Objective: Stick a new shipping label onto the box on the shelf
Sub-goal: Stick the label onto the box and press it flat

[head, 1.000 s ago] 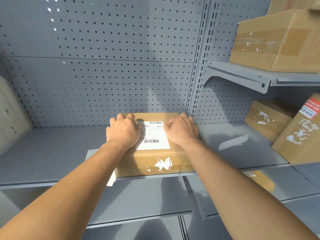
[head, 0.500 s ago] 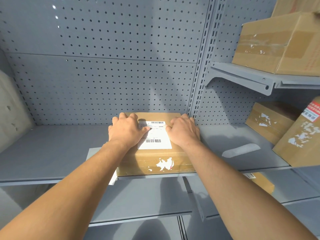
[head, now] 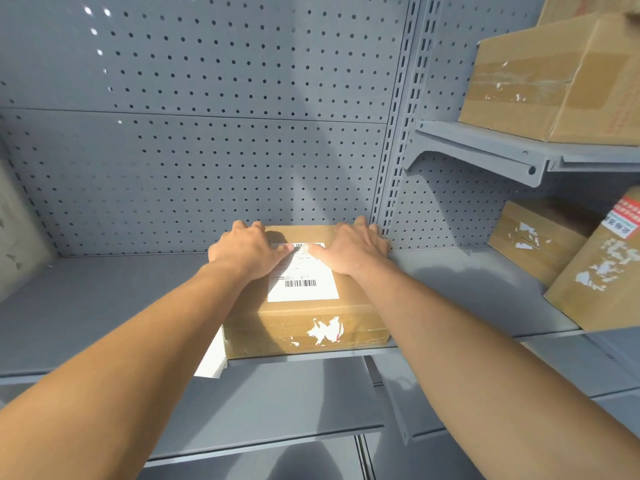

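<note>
A brown cardboard box [head: 301, 323] sits at the front edge of the grey metal shelf [head: 104, 306]. A white shipping label [head: 304, 282] with barcodes lies flat on the box's top. My left hand [head: 242, 251] rests palm down on the box's left far part, its thumb on the label's upper left corner. My right hand [head: 356, 251] lies flat on the right far part, thumb on the label's top edge. Both thumbs almost meet. Neither hand grips anything.
A white sheet [head: 211, 362] pokes out from under the box's left side. Several cardboard boxes [head: 568, 265] stand on the shelf to the right, another [head: 554, 77] on the upper shelf. Perforated back panel [head: 207, 168] behind; a lower shelf [head: 277, 410] below.
Both thumbs have slid inward along the label's top edge toward each other. The hands have shifted slightly toward the far side of the box. The box has not moved.
</note>
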### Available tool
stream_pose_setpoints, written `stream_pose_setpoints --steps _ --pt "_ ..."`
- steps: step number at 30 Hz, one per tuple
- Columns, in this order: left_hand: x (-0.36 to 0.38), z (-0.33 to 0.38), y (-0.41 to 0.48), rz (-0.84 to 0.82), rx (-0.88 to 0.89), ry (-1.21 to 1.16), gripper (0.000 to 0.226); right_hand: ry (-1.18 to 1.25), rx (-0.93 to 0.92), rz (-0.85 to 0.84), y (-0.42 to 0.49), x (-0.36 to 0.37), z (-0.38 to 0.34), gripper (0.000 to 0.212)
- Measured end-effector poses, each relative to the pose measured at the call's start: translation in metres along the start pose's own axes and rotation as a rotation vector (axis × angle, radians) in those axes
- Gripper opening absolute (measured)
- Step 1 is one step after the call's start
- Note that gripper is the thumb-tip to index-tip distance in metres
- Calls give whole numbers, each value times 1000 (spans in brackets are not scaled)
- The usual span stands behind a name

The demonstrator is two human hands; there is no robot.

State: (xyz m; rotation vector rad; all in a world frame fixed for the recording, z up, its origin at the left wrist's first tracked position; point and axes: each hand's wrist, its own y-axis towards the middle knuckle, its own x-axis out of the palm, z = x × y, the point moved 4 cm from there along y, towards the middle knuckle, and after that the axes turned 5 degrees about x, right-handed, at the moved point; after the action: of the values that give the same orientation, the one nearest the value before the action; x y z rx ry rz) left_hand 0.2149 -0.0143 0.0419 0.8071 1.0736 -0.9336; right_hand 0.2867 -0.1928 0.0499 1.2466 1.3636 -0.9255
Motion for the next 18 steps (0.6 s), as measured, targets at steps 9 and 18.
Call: stream_pose_setpoints --steps 9,18 --pt "9 -2 17 134 -47 100 66 142 55 57 14 11 9 50" --pt "12 -4 18 182 -19 43 52 108 33 91 10 13 4 78"
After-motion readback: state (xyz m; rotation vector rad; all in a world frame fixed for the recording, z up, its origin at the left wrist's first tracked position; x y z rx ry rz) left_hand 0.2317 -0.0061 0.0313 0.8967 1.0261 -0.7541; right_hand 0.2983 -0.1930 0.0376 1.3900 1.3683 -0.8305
